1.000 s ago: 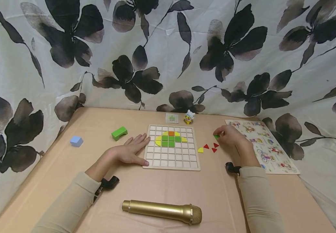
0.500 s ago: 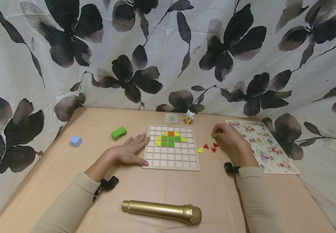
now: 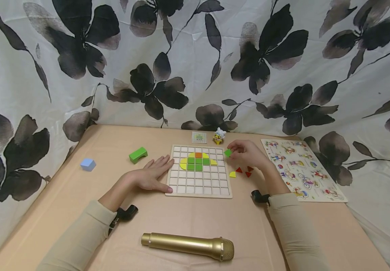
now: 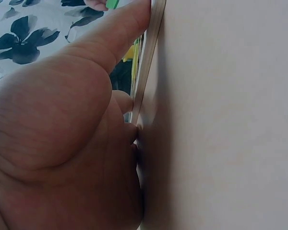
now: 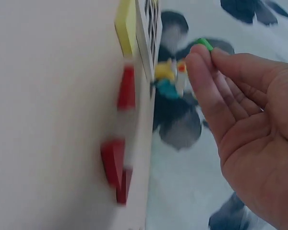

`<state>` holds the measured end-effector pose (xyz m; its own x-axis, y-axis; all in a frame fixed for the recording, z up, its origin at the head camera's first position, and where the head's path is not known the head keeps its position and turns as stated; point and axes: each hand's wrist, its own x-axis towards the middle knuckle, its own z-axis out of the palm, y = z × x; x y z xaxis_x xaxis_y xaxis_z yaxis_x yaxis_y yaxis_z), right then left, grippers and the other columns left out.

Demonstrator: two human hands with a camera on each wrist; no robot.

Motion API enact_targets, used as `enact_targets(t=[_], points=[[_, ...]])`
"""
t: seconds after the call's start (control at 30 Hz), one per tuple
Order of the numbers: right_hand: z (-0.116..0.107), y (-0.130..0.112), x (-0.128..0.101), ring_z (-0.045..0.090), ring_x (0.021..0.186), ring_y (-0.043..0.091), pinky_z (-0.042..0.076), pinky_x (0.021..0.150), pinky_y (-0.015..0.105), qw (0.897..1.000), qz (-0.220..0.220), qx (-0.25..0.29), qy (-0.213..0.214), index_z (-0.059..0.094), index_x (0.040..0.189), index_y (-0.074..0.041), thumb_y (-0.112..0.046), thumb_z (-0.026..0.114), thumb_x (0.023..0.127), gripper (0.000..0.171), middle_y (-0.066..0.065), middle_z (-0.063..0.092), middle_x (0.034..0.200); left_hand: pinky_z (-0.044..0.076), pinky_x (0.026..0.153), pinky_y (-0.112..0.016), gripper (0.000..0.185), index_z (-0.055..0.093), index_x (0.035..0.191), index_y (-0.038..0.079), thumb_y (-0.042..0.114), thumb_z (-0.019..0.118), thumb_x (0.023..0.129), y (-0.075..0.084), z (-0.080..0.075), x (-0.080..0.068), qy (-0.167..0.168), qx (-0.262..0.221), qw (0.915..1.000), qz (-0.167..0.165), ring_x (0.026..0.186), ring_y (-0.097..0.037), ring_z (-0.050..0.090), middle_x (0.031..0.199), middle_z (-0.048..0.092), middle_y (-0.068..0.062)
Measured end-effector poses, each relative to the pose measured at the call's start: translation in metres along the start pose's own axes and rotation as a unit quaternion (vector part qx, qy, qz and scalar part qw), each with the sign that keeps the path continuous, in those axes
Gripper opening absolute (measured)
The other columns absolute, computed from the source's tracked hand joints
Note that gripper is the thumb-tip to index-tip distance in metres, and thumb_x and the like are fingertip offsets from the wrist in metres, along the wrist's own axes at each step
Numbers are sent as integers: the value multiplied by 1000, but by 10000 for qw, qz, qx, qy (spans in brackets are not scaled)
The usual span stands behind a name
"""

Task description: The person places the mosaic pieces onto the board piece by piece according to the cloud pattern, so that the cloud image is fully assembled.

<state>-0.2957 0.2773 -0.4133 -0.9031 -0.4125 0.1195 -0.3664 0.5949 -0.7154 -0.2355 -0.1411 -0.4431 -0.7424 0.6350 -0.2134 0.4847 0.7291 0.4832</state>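
The right hand point(image 3: 249, 155) pinches a small green tile point(image 3: 227, 153) between thumb and fingertips, holding it just above the right edge of the wooden grid board point(image 3: 199, 190), near a little chef figurine point(image 3: 219, 136). The left hand point(image 3: 150, 176) lies flat with straight fingers, touching the board's left edge. Red triangles point(image 3: 243, 172) lie beside the board

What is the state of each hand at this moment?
Left hand: open, fingers flat on the table, touching the left edge of the wooden grid board.
Right hand: pinching a small green tile at its fingertips.
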Motion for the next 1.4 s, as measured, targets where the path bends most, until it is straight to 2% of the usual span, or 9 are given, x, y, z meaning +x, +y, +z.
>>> enact_targets(t=[0.17,0.37,0.53,0.8,0.97,1.07,1.23,1.4], points=[[19,-16,7,62,89,23,52,79,25,9995,2,-28,-309,72,116,-7,-14,79,93,25,7,69,99,-5,128,-62,117,5,168,10,66,70,89,-1,1,0,1,-65,10000,20,162,-40,-9,175,-9,-19],[42,-33,17,59,81,20,50,71,27,9958,-311,-326,-799,72,109,-5,-15,85,88,26,3,66,87,-6,127,-65,117,6,168,9,67,70,89,-3,2,1,39,-266,9996,93,161,-42,-10,175,-9,-20],[57,-40,22,56,77,15,46,67,25,9888,-319,-524,-1358,72,106,-4,-14,84,89,23,2,62,82,-5,129,-61,115,5,168,10,63,71,90,1,0,1,-22,-71,10000,-44,162,-38,-10,175,-9,-17],[63,-43,19,56,78,17,46,68,26,9880,-38,-647,-1400,72,106,-7,-13,85,87,24,3,62,82,-5,129,-61,113,5,169,11,62,71,91,2,0,1,-15,53,10000,-80,162,-38,-9,175,-9,-16],[57,-42,18,58,84,19,48,72,30,9879,-116,-873,-1274,72,117,-9,-20,86,87,35,3,64,89,-5,129,-61,113,6,169,11,61,72,91,3,-1,-1,-26,3,10000,-66,162,-38,-9,175,-9,-16],[45,-40,14,59,89,20,51,76,32,9889,-232,-929,-1134,73,120,-9,-18,84,89,33,3,67,96,-5,129,-62,113,6,169,10,60,72,91,3,-3,-1,-32,-23,10000,-55,162,-38,-9,175,-9,-17],[19,-34,3,61,89,22,53,75,35,9902,-203,-803,-1127,78,108,-9,-9,79,90,18,1,71,96,-5,129,-61,114,6,169,11,61,71,91,3,-5,0,-61,-17,10000,-71,162,-38,-10,175,-9,-16],[1,-27,-4,60,80,21,52,66,30,9857,37,-673,-1544,82,98,-8,0,78,86,15,2,72,89,-6,129,-61,114,6,169,12,62,71,91,1,-7,1,-103,-37,9999,-127,162,-36,-10,175,-9,-16]])
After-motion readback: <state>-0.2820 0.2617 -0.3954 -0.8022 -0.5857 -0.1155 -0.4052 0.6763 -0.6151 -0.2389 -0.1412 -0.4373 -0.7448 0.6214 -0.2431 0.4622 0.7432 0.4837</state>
